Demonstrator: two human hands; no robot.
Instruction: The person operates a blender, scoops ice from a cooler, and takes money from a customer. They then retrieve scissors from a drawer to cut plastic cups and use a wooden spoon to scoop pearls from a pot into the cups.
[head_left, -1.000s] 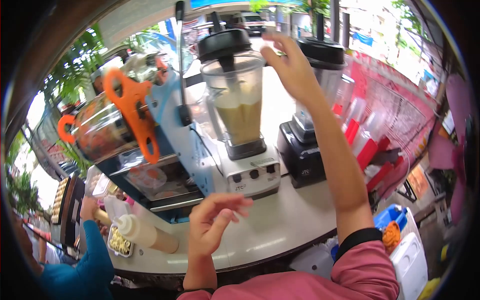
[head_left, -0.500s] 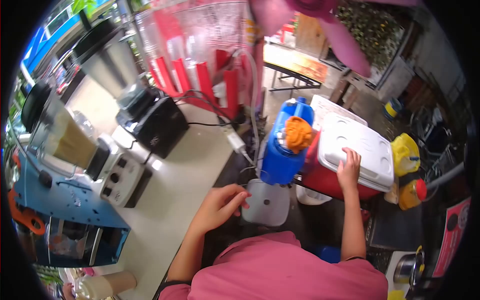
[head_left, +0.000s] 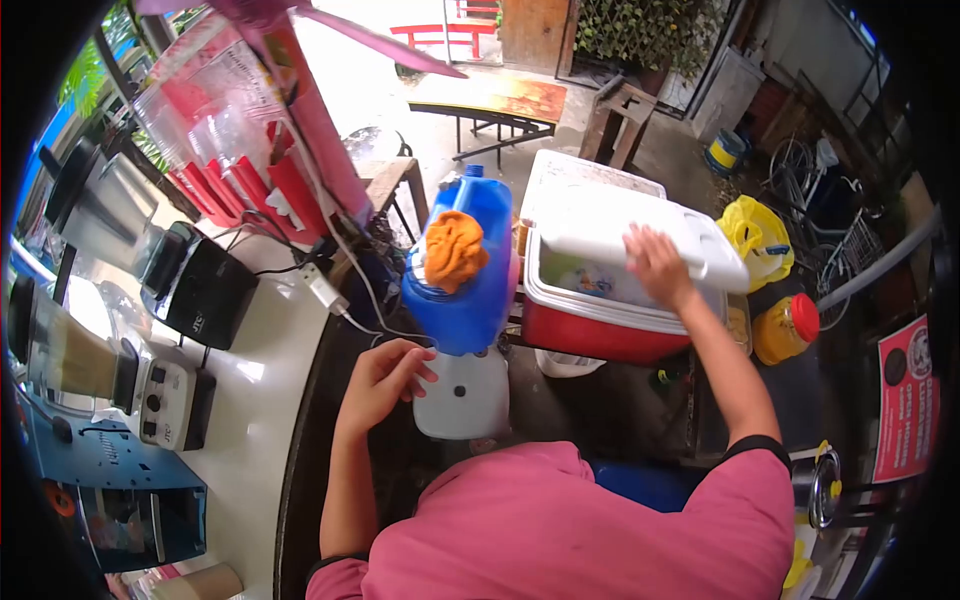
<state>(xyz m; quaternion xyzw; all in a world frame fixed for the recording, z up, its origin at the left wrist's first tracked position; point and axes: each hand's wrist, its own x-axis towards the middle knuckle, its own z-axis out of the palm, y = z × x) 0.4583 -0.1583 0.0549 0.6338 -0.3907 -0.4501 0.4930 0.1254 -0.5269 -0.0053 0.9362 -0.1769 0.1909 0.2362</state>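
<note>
A red cooler (head_left: 600, 335) stands right of centre, its white lid (head_left: 640, 215) raised and tilted back so that part of the inside shows. Inside lie pale items too unclear to name. My right hand (head_left: 657, 265) touches the lid near its front edge, fingers spread, holding nothing. Over the grey stool top (head_left: 462, 400), my left hand (head_left: 388, 382) is in the air with curled, slightly parted fingers and nothing in it. Between the hands stands a blue jug (head_left: 470, 300) with an orange cloth (head_left: 455, 252) on it.
Two blenders (head_left: 205, 290) and a blue machine (head_left: 110, 470) stand on the left counter (head_left: 255, 400). Right of the cooler are a yellow bag (head_left: 755, 240) and a yellow jar with a red lid (head_left: 785, 335). A low table (head_left: 490, 98) stands behind.
The cooler lid was closed and is now lifted and shifted, showing the inside. My right hand has moved with it. The view has turned to the right.
</note>
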